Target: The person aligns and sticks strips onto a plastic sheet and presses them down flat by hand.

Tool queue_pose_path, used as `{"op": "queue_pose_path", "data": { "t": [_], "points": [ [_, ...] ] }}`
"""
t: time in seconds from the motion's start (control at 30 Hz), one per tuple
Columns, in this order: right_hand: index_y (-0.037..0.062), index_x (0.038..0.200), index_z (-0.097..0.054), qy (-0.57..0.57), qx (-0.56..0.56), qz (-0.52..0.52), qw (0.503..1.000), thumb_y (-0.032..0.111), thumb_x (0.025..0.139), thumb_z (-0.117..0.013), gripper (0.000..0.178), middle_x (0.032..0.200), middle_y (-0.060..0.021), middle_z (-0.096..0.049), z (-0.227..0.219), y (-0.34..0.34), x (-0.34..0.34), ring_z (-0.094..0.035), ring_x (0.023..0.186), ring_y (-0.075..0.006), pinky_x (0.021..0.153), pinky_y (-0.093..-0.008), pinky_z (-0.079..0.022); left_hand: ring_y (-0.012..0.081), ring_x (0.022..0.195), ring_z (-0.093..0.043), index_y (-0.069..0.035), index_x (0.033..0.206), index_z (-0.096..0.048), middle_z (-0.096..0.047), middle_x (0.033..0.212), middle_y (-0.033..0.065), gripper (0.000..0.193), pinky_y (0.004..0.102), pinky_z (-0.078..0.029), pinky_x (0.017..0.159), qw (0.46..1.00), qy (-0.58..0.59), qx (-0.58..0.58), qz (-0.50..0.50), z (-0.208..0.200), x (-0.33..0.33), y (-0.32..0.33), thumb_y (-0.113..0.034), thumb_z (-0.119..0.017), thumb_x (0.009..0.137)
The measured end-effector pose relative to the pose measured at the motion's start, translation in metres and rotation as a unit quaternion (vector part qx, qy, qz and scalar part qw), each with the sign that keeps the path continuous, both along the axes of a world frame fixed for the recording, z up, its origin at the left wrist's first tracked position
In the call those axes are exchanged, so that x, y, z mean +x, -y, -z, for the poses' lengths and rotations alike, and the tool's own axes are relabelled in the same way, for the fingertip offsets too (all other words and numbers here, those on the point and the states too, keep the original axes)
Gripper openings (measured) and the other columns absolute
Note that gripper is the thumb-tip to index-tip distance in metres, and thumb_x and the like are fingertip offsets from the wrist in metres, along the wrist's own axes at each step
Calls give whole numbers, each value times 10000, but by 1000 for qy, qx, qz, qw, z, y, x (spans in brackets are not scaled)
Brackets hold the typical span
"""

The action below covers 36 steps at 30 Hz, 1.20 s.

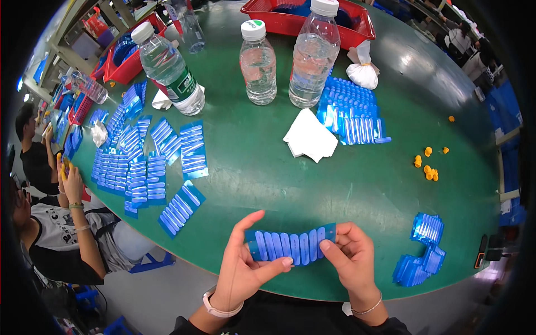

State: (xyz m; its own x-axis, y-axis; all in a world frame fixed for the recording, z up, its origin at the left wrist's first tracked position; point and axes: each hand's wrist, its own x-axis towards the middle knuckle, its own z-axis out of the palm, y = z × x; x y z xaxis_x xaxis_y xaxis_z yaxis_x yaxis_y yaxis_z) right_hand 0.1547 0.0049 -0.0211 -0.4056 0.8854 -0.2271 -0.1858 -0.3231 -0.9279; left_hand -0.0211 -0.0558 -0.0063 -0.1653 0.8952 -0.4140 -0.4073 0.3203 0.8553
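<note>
Between my two hands, above the near edge of the table, is a blue film sheet (293, 247) with a row of long, rounded glossy pieces. My left hand (245, 259) grips its left end, thumb across the lower front and index finger sticking up. At the other end, my right hand (349, 257) pinches the sheet with the thumb on its front and the fingers behind. The sheet bows slightly. Similar sheets lie nearby: a single sheet (182, 209) to the left, a spread of sheets (134, 162) beyond it, and small stacks (429, 229) at the right.
Water bottles (258, 67) stand on the green table (240, 151), near white folded paper (310, 135) and a blue sheet stack (357, 109). A red basket (357, 36) sits behind. Yellow finger cots (429, 172) lie at the right. At the left sits another person (61, 234), hands raised.
</note>
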Motion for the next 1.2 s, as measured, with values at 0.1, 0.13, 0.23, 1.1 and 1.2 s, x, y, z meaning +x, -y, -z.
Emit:
{"op": "queue_pose_path", "data": {
  "t": [0.1,0.13,0.23,1.1,1.2],
  "points": [
    [-49,965,-513,-5,-8,4,1000,-11,850,-579,138,909,-103,-639,-2,1,1,-607,837,-112,754,-241,-487,213,800,-651,-16,1309,-232,-600,921,153,733,279,-556,680,1000,6,-5,2,2,2,-1,82,-665,726],
    [-49,965,-513,-5,-7,4,1000,-11,850,-579,138,909,-103,-639,-2,1,0,-607,837,-112,754,-241,-487,213,800,-651,-16,1309,-232,-600,921,153,733,279,-556,680,1000,6,-4,2,2,2,-2,82,-665,726],
    [-50,967,-508,-9,-17,-10,1000,-12,854,-572,136,912,-111,-639,0,3,0,-610,832,-114,746,-235,-490,202,795,-646,-23,1286,-254,-601,894,141,698,290,-550,686,1000,0,-9,-14,3,6,-2,91,-651,724],
    [-25,942,-515,13,-28,13,999,25,863,-583,116,831,-83,-642,0,9,1,-589,699,-85,620,-214,-481,152,773,-632,-30,1157,-359,-602,861,107,516,247,-501,665,998,-32,-24,50,11,13,7,25,-635,724],
    [-26,938,-518,15,-33,15,999,26,862,-585,113,831,-85,-644,1,8,0,-594,702,-85,618,-214,-485,148,771,-632,-28,1155,-369,-605,856,104,511,244,-500,665,998,-32,-24,50,11,13,6,22,-638,724]
  ]
}}
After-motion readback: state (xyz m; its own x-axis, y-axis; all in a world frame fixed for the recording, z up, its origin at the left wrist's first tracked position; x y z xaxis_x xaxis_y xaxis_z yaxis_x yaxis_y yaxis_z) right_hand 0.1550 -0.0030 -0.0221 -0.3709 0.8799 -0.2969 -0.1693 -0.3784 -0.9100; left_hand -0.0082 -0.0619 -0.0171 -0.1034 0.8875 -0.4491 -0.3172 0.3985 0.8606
